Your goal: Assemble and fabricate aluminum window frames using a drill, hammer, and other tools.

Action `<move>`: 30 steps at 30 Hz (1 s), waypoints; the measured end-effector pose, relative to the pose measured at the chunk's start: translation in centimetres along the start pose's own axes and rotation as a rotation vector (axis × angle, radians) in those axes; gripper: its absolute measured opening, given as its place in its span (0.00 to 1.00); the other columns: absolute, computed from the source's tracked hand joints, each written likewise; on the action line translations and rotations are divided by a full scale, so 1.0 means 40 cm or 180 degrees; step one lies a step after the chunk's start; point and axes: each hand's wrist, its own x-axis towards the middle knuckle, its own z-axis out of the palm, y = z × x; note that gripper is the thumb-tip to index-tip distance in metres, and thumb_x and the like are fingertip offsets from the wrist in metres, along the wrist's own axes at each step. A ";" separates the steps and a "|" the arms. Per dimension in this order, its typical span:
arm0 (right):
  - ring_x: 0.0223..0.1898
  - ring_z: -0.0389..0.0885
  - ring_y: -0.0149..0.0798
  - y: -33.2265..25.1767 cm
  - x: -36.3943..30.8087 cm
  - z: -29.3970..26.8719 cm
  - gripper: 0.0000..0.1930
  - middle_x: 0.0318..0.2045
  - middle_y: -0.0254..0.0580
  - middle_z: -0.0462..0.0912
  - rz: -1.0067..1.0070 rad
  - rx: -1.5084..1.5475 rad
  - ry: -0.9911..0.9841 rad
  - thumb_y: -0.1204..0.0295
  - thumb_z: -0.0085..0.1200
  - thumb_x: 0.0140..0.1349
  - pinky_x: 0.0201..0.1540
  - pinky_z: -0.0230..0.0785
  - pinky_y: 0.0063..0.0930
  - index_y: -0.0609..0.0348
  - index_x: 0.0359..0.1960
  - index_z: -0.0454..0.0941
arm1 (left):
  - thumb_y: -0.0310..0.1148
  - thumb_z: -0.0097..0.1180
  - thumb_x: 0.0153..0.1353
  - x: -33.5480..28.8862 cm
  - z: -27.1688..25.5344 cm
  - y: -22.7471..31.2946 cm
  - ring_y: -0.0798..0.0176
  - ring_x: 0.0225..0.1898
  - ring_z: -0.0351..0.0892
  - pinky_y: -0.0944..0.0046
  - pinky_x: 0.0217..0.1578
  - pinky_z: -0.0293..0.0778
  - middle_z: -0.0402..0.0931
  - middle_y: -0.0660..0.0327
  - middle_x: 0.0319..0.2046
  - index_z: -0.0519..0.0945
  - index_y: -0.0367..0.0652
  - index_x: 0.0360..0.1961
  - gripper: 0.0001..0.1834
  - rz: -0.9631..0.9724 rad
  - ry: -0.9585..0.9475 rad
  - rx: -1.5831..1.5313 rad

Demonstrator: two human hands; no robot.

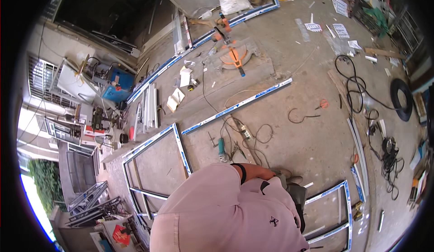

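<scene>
My left forearm comes out of a pink sleeve with a dark cuff and crosses in front of my body. At its end, my left hand (268, 174) is close to my shoes and dark trousers (296, 193); its fingers are hidden, so whether it holds anything does not show. My right hand is out of sight. Just beyond my left arm lies a green-bodied power tool (221, 149) with a cord. Near it are a white power strip (246, 132) and tangled cables. A long blue-and-white taped profile (239, 105) stretches across the floor farther off.
Taped rectangular frames lie left (181, 150) and right (348, 211) of me. An orange mitre saw (235, 58) stands ahead. White profiles (150, 107) are stacked at left, near a blue machine (120, 85). Black cables (357, 85) and a dark ring-shaped coil (401, 99) lie at right.
</scene>
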 end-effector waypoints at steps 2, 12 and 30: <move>0.46 0.82 0.46 0.013 0.069 -0.059 0.20 0.43 0.53 0.83 -0.0156 -0.0129 -0.0073 0.63 0.53 0.59 0.49 0.73 0.34 0.60 0.50 0.77 | 0.43 0.47 0.65 -0.038 -0.025 0.048 0.50 0.59 0.70 0.54 0.58 0.64 0.72 0.47 0.57 0.73 0.40 0.57 0.24 0.0307 0.0253 -0.0589; 0.47 0.82 0.45 0.073 0.233 -0.348 0.20 0.43 0.52 0.83 -0.0629 -0.0445 -0.0315 0.63 0.53 0.59 0.49 0.73 0.33 0.60 0.50 0.77 | 0.48 0.50 0.62 0.097 -0.053 0.099 0.44 0.57 0.70 0.51 0.57 0.65 0.71 0.37 0.54 0.71 0.40 0.60 0.30 0.0616 0.0687 0.1013; 0.48 0.82 0.43 -0.080 0.544 -0.590 0.19 0.43 0.50 0.83 -0.0721 -0.0868 -0.0455 0.63 0.54 0.60 0.50 0.73 0.31 0.59 0.51 0.77 | 0.71 0.48 0.52 0.039 -0.228 0.016 0.43 0.64 0.62 0.53 0.62 0.60 0.63 0.40 0.62 0.60 0.33 0.66 0.55 -0.0588 0.0876 -0.1311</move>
